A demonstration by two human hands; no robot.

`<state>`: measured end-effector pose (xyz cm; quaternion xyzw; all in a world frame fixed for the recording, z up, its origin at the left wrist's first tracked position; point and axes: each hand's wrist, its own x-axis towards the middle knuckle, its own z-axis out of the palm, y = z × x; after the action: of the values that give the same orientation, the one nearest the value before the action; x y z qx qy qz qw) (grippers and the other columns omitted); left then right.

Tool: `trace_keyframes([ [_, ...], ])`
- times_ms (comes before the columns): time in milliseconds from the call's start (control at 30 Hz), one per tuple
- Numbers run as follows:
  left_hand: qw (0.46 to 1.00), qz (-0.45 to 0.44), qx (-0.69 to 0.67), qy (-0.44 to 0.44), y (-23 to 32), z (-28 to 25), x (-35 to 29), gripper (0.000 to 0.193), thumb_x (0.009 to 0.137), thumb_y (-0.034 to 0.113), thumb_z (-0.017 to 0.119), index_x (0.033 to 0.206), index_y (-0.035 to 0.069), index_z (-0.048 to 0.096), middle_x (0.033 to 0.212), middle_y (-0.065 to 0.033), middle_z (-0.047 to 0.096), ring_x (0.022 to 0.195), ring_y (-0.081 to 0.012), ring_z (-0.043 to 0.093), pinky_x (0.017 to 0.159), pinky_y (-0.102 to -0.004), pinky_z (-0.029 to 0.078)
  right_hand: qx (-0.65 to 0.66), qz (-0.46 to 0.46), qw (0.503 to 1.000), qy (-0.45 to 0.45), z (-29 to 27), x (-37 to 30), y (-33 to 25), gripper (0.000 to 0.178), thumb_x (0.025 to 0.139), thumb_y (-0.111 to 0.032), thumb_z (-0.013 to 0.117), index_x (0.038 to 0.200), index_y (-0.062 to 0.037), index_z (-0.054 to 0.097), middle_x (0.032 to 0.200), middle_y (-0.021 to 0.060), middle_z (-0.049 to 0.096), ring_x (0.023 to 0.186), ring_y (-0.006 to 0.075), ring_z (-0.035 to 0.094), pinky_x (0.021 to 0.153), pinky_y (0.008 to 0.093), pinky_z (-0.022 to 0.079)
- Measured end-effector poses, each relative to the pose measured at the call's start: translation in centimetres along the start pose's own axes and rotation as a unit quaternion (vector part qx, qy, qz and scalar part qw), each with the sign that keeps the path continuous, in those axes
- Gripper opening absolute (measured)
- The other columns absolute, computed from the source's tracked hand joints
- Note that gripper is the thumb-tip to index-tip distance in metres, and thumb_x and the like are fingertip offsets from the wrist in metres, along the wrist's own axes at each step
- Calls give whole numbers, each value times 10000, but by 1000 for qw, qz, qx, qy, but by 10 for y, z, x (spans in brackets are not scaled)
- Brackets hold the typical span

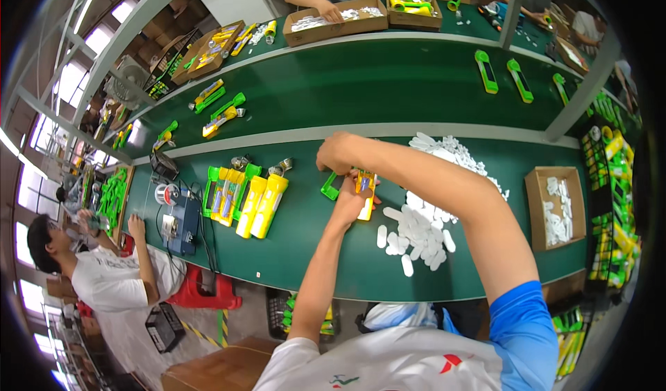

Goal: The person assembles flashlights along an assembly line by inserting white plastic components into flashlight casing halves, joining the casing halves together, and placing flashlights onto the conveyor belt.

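Observation:
My left hand (pixel 351 200) is wrapped round a yellow flashlight body (pixel 365 209) with a bluish cylinder inside it. Above it, my right arm reaches across to the left, and my right hand (pixel 336 152) is curled with its fingers pointing down. What its fingertips hold, if anything, is hidden. Just under that hand is a green plastic flashlight part (pixel 331 187). A large pile of white oval plastic pieces (pixel 423 228) spreads to the right, partly covered by my right forearm. On the left lie yellow flashlight bodies (pixel 262 207) and green frames (pixel 211 191).
A blue soldering station (pixel 182 224) with a solder reel (pixel 166 195) stands at left. A cardboard box (pixel 556 207) of white pieces is at right. Flashlights (pixel 486 72) lie on the green belt beyond the metal rail. Co-workers sit at left (pixel 114 273) and across.

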<state>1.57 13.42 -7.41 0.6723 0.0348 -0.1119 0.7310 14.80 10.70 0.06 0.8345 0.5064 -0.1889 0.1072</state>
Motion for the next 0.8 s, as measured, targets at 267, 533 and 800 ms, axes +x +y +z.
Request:
trace_keyframes([
  [267,992,4,-89,-87,21,2,-8,610,823,139,594,1368,-17,368,1085,-169,618,814,-227,686,661,-313,569,38,-16,998,-39,9,0,26,296,648,-24,760,916,-147,767,908,82,746,862,292,711,673,441,565],
  [533,986,-25,-116,-121,12,11,-10,521,850,114,575,1333,-5,421,1098,-166,601,845,-245,672,709,-344,576,-52,-4,998,-19,-5,-51,4,139,715,-70,727,844,-88,777,950,120,748,862,293,716,658,434,570],
  [800,913,19,-381,-147,5,7,-12,368,968,254,482,1282,62,496,1159,-159,615,997,-317,630,820,-421,533,133,-61,810,568,26,-126,2,185,740,-61,691,903,-64,604,873,70,645,874,302,641,719,439,553],
])
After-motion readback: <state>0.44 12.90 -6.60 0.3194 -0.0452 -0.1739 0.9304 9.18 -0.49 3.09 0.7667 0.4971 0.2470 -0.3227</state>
